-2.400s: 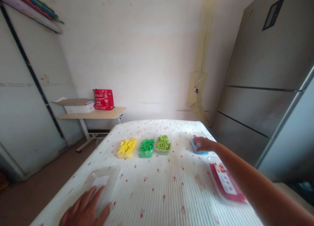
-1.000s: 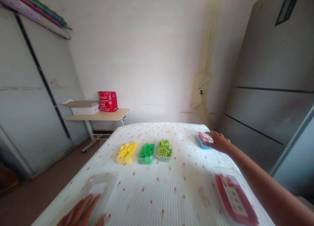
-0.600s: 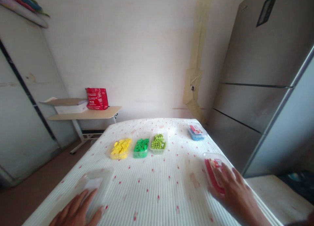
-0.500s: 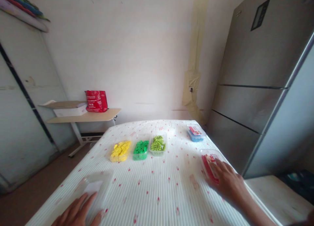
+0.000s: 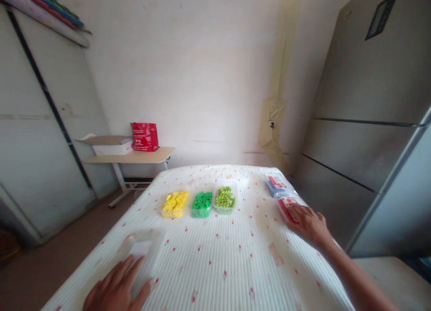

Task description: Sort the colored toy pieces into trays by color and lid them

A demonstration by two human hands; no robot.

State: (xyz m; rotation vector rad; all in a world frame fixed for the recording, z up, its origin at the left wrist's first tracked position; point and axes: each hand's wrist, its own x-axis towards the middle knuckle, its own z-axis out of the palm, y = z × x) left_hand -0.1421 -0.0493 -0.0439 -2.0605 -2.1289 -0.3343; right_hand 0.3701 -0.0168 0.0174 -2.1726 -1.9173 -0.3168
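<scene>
My left hand [image 5: 117,284] lies with its fingers spread over a clear plastic tub or lid [image 5: 153,243] with a white label at the near left of the table. My right hand [image 5: 310,223] grips a lidded plastic box with red contents [image 5: 284,203] from above, its thumb hidden. That box stands against or very near a similar lidded box with blue contents [image 5: 278,183]. Mid-table, three lidless clear tubs form a row: one of yellow pieces [image 5: 175,203], one of green pieces [image 5: 202,204] and one of light green pieces [image 5: 225,198].
A white ribbed cloth with red specks [image 5: 232,252] covers the table. The grey fridge [image 5: 360,135] rises close on the right. Behind on the left, a small side table [image 5: 148,156] bears a red bag [image 5: 144,137] and a white box [image 5: 112,148].
My right hand has slid the red-filled box away from me, up to the blue-filled one. My left hand stays on the clear plastic. The whole view has swung a little to the left.
</scene>
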